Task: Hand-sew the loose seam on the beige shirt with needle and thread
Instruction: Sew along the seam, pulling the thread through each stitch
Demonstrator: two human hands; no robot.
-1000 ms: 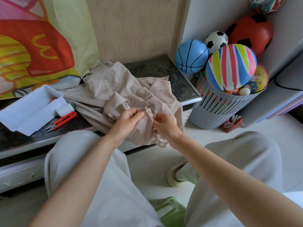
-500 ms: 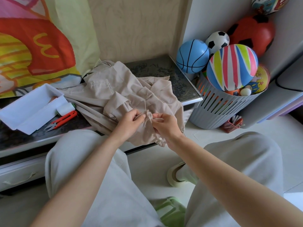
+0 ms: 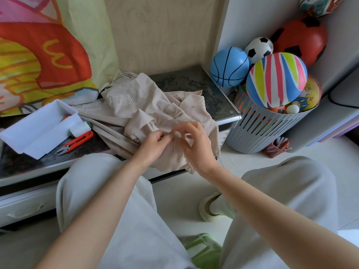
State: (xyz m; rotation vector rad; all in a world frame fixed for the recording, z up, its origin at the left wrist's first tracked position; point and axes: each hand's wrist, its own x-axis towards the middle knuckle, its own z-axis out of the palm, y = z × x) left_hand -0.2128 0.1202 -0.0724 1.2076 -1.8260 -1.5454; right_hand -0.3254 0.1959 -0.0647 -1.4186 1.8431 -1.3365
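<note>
The beige shirt (image 3: 139, 111) lies crumpled on the dark table (image 3: 194, 82), with its lower part hanging over the front edge towards my lap. My left hand (image 3: 153, 145) pinches a fold of the shirt at the seam. My right hand (image 3: 196, 146) sits just to the right, thumb and forefinger pinched together at the same fold and the other fingers curled above it. A thin needle (image 3: 173, 146) shows between the two hands, just under the fingertips. The thread is too fine to follow.
A white tray (image 3: 37, 133), a white thread spool (image 3: 78, 129) and red thread snips (image 3: 77, 141) lie on the table's left. A grey slatted basket (image 3: 268, 131) heaped with balls stands at the right. A colourful bag (image 3: 38, 55) leans at the back left.
The needle stood upright above the fold half a second ago; now it lies low between the hands. My right hand has lifted its fingers over the seam. The left hand has stayed on the fold.
</note>
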